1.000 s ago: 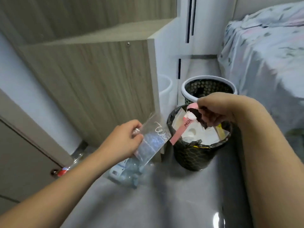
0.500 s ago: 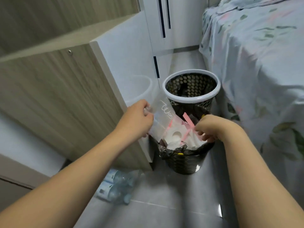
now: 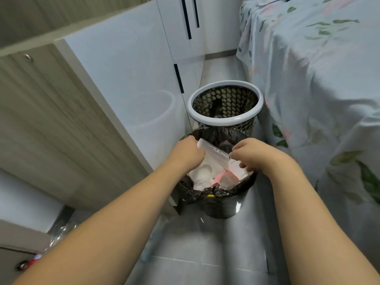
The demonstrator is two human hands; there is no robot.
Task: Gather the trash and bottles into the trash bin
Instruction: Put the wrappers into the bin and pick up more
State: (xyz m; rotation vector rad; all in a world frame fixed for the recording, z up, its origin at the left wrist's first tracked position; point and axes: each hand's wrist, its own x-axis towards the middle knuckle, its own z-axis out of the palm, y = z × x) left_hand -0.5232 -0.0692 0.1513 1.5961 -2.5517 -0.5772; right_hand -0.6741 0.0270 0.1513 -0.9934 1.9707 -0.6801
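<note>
A black trash bin [image 3: 222,206] with a black liner stands on the grey floor and holds white packaging and pink wrappers [image 3: 221,177]. Over its opening lies a clear plastic bag [image 3: 213,154] with white script. My left hand [image 3: 188,154] grips the bag's left edge inside the bin's rim. My right hand [image 3: 249,156] has its fingers curled on the bag's right edge and on a white card below it. Plastic bottles [image 3: 61,229] lie on the floor at the lower left, mostly hidden by my left forearm.
A second bin [image 3: 225,118] with a white rim and black mesh stands just behind the black one. A wood and white cabinet [image 3: 92,99] rises on the left. A bed with a leaf-print sheet [image 3: 318,89] fills the right. Grey floor runs between them.
The view moved closer over the bin. My left hand carried the clear bag down into the bin's opening, and my right hand moved onto the bag's right edge.
</note>
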